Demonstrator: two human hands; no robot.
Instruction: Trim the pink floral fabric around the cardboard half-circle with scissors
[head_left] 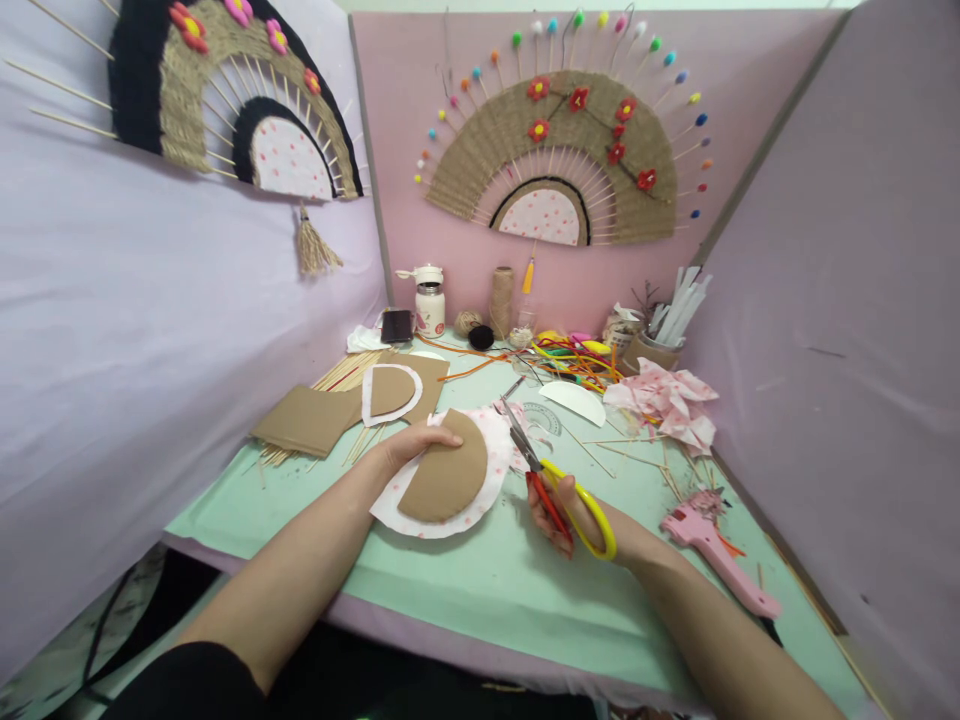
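Observation:
My left hand point(421, 440) grips a brown cardboard half-circle point(448, 475) together with a larger piece of white patterned fabric point(491, 465), thumb on top of the cardboard. The fabric sticks out as a margin around the curved edge. In my right hand point(553, 512) is a pair of scissors point(566, 505) with one red and one yellow handle. Their blades point(519, 437) point away from me, just right of the fabric, and look slightly parted. Beyond my left hand lies another cardboard half-circle point(391, 388) with a white border.
Cardboard sheets point(307, 420) lie over thin sticks at left. A pink glue gun point(720, 555) rests at right, near crumpled pink fabric point(667, 400). Behind are colourful pipe cleaners point(577, 360), a white bottle point(430, 305) and a twine spool point(501, 300). Decorated fans point(559, 150) hang on the walls.

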